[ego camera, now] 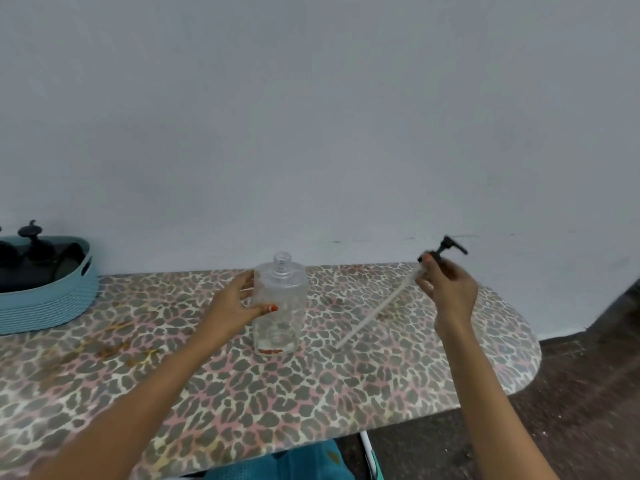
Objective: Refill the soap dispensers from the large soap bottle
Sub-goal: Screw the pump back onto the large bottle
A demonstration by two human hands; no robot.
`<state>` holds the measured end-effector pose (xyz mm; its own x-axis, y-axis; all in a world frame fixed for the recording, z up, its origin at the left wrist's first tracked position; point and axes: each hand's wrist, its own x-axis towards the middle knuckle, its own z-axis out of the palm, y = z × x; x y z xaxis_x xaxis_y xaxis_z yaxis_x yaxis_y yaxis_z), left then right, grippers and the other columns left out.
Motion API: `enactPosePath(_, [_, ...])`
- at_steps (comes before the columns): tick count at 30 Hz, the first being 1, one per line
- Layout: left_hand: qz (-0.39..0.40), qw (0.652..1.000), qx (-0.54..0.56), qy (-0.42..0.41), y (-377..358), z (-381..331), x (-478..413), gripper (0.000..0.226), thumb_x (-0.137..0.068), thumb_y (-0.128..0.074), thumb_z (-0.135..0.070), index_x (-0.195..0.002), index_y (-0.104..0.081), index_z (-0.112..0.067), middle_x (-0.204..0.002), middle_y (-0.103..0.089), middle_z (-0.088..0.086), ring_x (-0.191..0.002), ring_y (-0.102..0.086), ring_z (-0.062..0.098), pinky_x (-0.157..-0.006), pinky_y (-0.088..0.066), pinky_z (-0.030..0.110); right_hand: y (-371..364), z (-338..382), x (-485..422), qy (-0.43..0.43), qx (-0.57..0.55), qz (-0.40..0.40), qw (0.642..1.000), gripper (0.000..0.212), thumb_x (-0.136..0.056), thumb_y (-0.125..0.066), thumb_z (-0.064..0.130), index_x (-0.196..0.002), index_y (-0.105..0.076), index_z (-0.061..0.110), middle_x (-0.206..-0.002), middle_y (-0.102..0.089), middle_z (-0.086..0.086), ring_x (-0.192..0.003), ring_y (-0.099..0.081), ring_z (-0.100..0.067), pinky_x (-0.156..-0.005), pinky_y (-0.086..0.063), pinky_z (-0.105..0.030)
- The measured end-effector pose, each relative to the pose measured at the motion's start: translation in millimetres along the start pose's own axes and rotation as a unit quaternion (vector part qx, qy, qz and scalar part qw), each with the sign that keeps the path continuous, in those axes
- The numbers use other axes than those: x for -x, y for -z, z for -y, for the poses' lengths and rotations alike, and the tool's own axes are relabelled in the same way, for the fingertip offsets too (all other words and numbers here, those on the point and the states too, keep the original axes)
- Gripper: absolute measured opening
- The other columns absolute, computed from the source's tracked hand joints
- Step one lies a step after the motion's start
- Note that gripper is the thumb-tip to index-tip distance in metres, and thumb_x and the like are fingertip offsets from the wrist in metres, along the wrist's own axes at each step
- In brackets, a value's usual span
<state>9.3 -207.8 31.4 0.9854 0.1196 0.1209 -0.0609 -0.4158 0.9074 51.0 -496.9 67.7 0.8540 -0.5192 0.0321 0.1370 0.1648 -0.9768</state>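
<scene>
From the head view, a clear plastic dispenser bottle (282,306) stands upright near the middle of a leopard-print tabletop (242,403), towards its far edge. Its threaded neck (283,263) is uncovered. The bottle looks almost empty, with only a reddish trace near its base.

The left hand (232,304) grips the bottle from the left side. The thumb wraps across the front and the fingers curl round the back, seen through the plastic.

The right hand (448,289) is raised to the right of the bottle and well apart from it. Its fingertips pinch the collar of a black pump head (448,247), whose spout sticks up and to the right and is slightly blurred. A long pale tube (375,308) slants down and to the left from the pump. Its lower end is close to the tabletop, just right of the bottle's base; I cannot tell whether it touches.

At the far left, a ribbed blue basket (48,306) sits on the tabletop and is partly cut off by the edge. It holds dark bottles with black pump tops (33,237) rising above its rim.

A plain grey wall (311,116) fills the upper half of the view. A dark floor (588,393) shows past the tabletop's rounded right end. A teal cloth (304,459) peeks out below the tabletop's near edge.
</scene>
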Motion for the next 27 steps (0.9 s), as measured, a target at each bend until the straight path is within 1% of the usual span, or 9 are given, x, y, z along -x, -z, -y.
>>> enactPosePath(2, [0.002,1.000,0.000,-0.002,0,-1,0,0.069,-0.071,-0.075,-0.013,-0.131,-0.042,-0.012,-0.132,-0.051,0.010,-0.107,-0.048,0.014,-0.088,-0.040,0.027,-25,29,14,0.064,-0.012,0.040,0.997,0.028,-0.081,-0.069,0.013,-0.105,-0.063,-0.001,-0.096,-0.066,-0.014,-0.081,-0.067,-0.018,-0.062,-0.057,-0.019])
enactPosePath(4, [0.002,1.000,-0.004,0.000,1,-1,0,0.069,-0.071,-0.075,-0.014,-0.131,-0.042,-0.012,-0.132,-0.052,0.009,-0.112,-0.051,0.018,-0.087,-0.040,0.026,-47,56,25,0.119,-0.022,0.073,0.990,0.025,-0.081,-0.069,0.012,-0.103,-0.063,0.001,-0.095,-0.067,-0.012,-0.079,-0.067,-0.013,-0.067,-0.057,-0.022])
enactPosePath(6, [0.003,1.000,-0.005,0.002,1,-1,-2,0.069,-0.070,-0.076,-0.015,-0.131,-0.043,-0.013,-0.132,-0.052,0.009,-0.116,-0.051,0.021,-0.086,-0.040,0.024,-65,80,31,0.163,-0.035,0.094,0.982,0.026,-0.081,-0.069,0.013,-0.104,-0.064,0.000,-0.095,-0.068,-0.011,-0.077,-0.068,-0.010,-0.070,-0.058,-0.026])
enactPosePath(9, [0.003,1.000,0.001,0.007,2,0,-3,0.069,-0.070,-0.076,-0.014,-0.130,-0.043,-0.012,-0.131,-0.053,0.009,-0.118,-0.051,0.023,-0.086,-0.039,0.022,-89,105,39,0.216,-0.045,0.116,0.969,0.030,-0.081,-0.070,0.014,-0.106,-0.064,-0.001,-0.096,-0.069,-0.012,-0.080,-0.068,-0.012,-0.071,-0.058,-0.028])
enactPosePath(14, [0.013,1.000,0.006,0.003,4,3,-4,0.071,-0.069,-0.077,-0.017,-0.131,-0.043,-0.013,-0.131,-0.053,0.007,-0.119,-0.051,0.020,-0.087,-0.039,0.021,-120,114,47,0.274,-0.013,0.136,0.952,0.031,-0.080,-0.071,0.019,-0.106,-0.064,0.003,-0.097,-0.070,-0.008,-0.083,-0.069,-0.017,-0.074,-0.058,-0.034])
enactPosePath(20, [0.020,0.999,0.026,-0.010,5,3,-4,0.065,-0.069,-0.077,-0.015,-0.126,-0.046,-0.013,-0.126,-0.056,0.006,-0.103,-0.047,0.006,-0.086,-0.040,0.018,-137,94,59,0.294,0.030,0.163,0.941,0.024,-0.079,-0.072,0.019,-0.101,-0.062,0.018,-0.097,-0.069,0.002,-0.086,-0.068,-0.017,-0.080,-0.057,-0.040])
enactPosePath(22, [0.018,0.999,0.027,-0.012,4,5,-5,0.065,-0.068,-0.077,-0.015,-0.126,-0.047,-0.013,-0.125,-0.056,0.005,-0.103,-0.047,0.006,-0.086,-0.040,0.019,-139,83,63,0.295,0.042,0.177,0.938,0.024,-0.079,-0.072,0.017,-0.100,-0.061,0.019,-0.095,-0.068,0.005,-0.084,-0.068,-0.012,-0.079,-0.057,-0.036])
enactPosePath(24, [0.014,0.999,0.025,-0.013,4,6,-6,0.065,-0.068,-0.078,-0.015,-0.126,-0.047,-0.013,-0.123,-0.056,0.004,-0.104,-0.048,0.007,-0.087,-0.041,0.020,-140,71,67,0.295,0.049,0.198,0.934,0.026,-0.078,-0.072,0.014,-0.101,-0.061,0.018,-0.093,-0.066,0.008,-0.080,-0.066,-0.004,-0.073,-0.057,-0.024])
enactPosePath(27, [0.015,0.999,0.027,-0.013,3,10,-8,0.068,-0.066,-0.079,-0.018,-0.126,-0.047,-0.013,-0.124,-0.057,0.004,-0.110,-0.053,0.012,-0.088,-0.042,0.021,-142,49,73,0.293,0.068,0.238,0.924,0.028,-0.078,-0.072,0.010,-0.102,-0.058,0.017,-0.092,-0.063,0.011,-0.076,-0.063,0.008,-0.063,-0.049,-0.008])
